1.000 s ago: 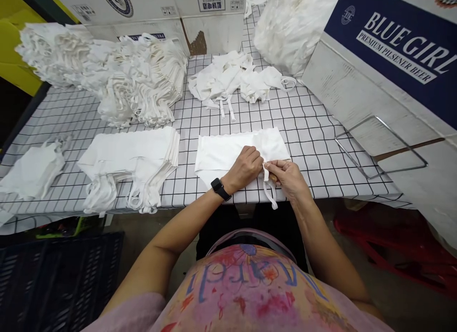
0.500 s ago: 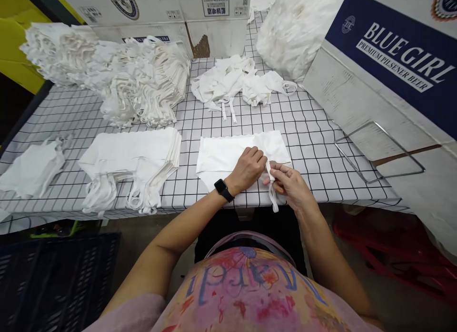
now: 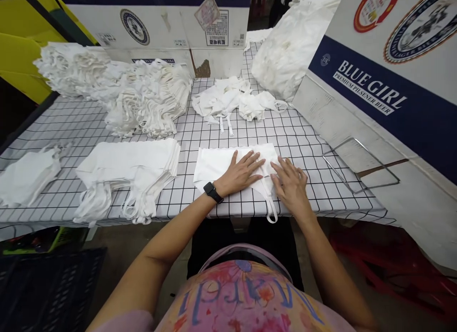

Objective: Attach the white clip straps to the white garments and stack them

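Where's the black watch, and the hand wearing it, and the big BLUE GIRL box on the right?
Black watch (image 3: 209,189): head view, on its dark face.
Left hand (image 3: 238,174): head view, back of the hand.
Right-side box (image 3: 428,125): head view, on its blue band.

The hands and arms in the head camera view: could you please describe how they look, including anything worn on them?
The left hand and right hand are both ungloved, with bare forearms. A black watch with a dark, squarish face and a black band circles the left wrist; the right wrist has none. A plain, dusty-pink sleeve covers the left upper arm.
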`<state>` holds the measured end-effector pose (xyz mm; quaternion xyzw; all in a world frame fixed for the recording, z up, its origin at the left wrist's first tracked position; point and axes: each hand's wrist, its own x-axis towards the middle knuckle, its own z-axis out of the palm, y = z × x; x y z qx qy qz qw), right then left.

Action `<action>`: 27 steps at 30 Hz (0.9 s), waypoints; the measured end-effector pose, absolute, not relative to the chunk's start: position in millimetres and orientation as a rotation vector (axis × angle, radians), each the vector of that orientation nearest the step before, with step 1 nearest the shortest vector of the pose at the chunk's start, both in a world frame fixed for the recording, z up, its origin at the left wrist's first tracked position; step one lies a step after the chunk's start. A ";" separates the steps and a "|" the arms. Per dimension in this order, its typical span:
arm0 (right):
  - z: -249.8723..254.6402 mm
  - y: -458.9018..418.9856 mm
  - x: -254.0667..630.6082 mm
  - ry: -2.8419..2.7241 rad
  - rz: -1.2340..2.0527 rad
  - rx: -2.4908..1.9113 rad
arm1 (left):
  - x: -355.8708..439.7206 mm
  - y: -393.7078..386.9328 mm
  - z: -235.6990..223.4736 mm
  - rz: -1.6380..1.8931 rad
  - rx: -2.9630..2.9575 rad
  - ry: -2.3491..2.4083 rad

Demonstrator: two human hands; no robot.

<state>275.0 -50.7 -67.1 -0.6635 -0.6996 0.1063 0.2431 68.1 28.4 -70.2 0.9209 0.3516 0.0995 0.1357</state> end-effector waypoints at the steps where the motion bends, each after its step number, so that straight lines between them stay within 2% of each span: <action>1: -72.3 -44.0 276.0 -1.960 0.269 -1.876 | 65.9 30.0 -71.9 0.279 2.661 1.039; 4: -79.5 -34.2 284.7 -1.854 0.174 -2.115 | 53.3 30.6 -74.9 0.319 2.632 1.080; 7: -75.2 -31.3 285.3 -1.770 0.117 -2.135 | 40.6 29.0 -78.2 0.342 2.581 1.160; 11: -69.4 -18.5 266.2 -2.054 0.352 -1.994 | 36.4 27.8 -83.6 0.319 2.549 1.260; 14: -71.2 -5.5 265.8 -2.097 0.503 -2.063 | 33.0 25.2 -84.4 0.278 2.536 1.328; 19: -70.3 1.2 296.5 -1.768 0.406 -2.312 | 8.8 16.7 -82.2 0.261 2.471 1.493; 24: -71.4 2.1 292.8 -1.986 0.442 -2.078 | -14.5 13.9 -80.0 0.190 2.360 1.622; 27: -79.0 8.3 291.9 -2.043 0.506 -2.100 | -29.6 14.9 -78.2 0.136 2.332 1.697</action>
